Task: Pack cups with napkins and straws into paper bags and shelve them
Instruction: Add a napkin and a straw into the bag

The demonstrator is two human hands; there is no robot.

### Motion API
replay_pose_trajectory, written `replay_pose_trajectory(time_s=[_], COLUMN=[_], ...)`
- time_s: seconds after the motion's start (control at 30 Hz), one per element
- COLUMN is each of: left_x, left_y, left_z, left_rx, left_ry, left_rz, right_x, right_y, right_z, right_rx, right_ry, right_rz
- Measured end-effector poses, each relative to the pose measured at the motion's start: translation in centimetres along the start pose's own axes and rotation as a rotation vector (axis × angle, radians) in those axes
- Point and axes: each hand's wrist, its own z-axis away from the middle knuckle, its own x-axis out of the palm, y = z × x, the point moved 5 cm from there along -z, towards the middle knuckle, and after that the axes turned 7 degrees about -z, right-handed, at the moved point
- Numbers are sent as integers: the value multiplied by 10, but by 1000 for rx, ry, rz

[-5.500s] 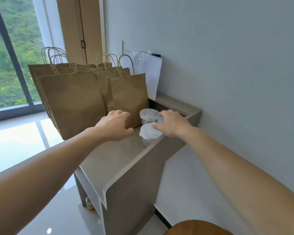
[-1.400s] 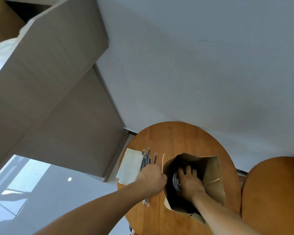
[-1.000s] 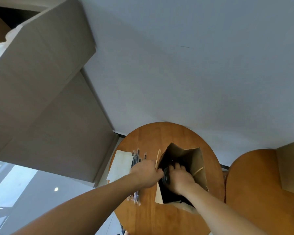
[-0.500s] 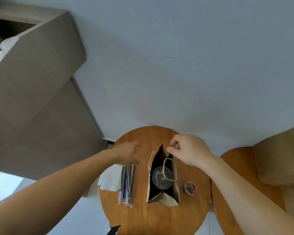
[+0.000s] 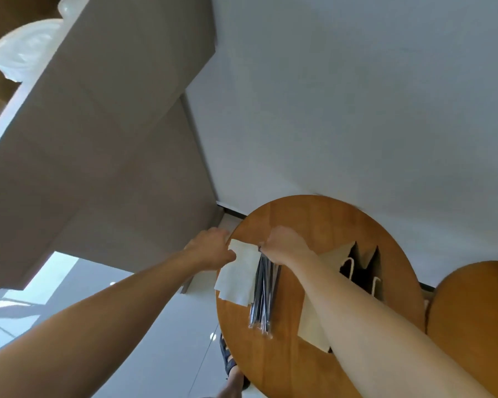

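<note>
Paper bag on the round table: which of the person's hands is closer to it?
Right. The right hand is at the far end of the straws, just left of the paper bag; the left hand is farther left, at a corner of the napkins.

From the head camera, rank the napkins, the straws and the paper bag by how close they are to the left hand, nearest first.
1. napkins: touching the left hand, at the table's left edge.
2. straws: just right of the napkins, under the right hand.
3. paper bag: farthest, on the table's right side.
</note>
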Motion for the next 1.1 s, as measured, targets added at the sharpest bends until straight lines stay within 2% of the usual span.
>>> replay_pose_trajectory(time_s=[0.2, 0.3, 0.57, 0.8, 1.1], left_x=[40, 52, 72, 77, 91], left_y=[-37, -47, -59, -54, -63], left_z=[-22, -31, -51, -51, -44], left_rx=[-90, -100, -100, -74, -141], left_ry=[-101, -120, -117, -125, -138], left_rz=[82, 87, 49, 62, 121], right_x=[101, 128, 154, 154, 149], right_y=[29, 45, 61, 62, 59], right_z=[-35, -49, -78, -78, -64], right_rx=[217, 305, 352, 300, 236], right_ry=[-6, 31, 144, 203, 261], right_rz=[-199, -209, -107, -26, -269])
